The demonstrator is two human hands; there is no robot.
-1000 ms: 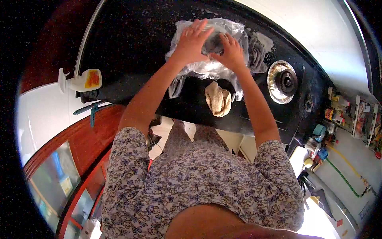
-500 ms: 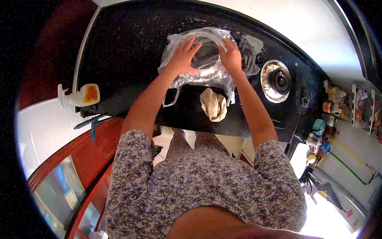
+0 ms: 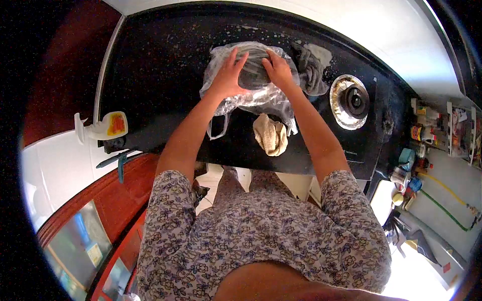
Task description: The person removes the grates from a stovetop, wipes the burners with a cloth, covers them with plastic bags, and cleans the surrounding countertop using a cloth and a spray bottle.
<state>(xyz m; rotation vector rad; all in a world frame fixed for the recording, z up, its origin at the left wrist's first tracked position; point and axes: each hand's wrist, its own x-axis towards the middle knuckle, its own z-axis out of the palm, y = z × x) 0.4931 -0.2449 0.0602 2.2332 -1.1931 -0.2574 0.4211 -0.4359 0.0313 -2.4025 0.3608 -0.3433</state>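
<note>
A clear plastic bag (image 3: 221, 108) lies spread on the black counter, one of its handle loops hanging toward me at the near left. In its middle is a dark round area with a pale, shiny border; I cannot tell whether a round object lies inside. My left hand (image 3: 230, 78) rests at the left side of this round area, fingers spread and thumb apart. Across from it, my right hand (image 3: 280, 72) touches the right side with its fingers apart. Close below the bag lies a crumpled beige cloth (image 3: 271, 136).
Right of the bag sits a dark grey cloth (image 3: 312, 75), then a burner (image 3: 355, 101) in a silver drip pan (image 3: 339, 116). At the left counter edge is a white spray bottle (image 3: 108, 126) with an orange label. Shelves with jars (image 3: 422, 133) stand far right.
Both hands have shifted slightly, the right one inward and nearer the left. The bag's round opening has narrowed, and its far edge has come a little toward me.
</note>
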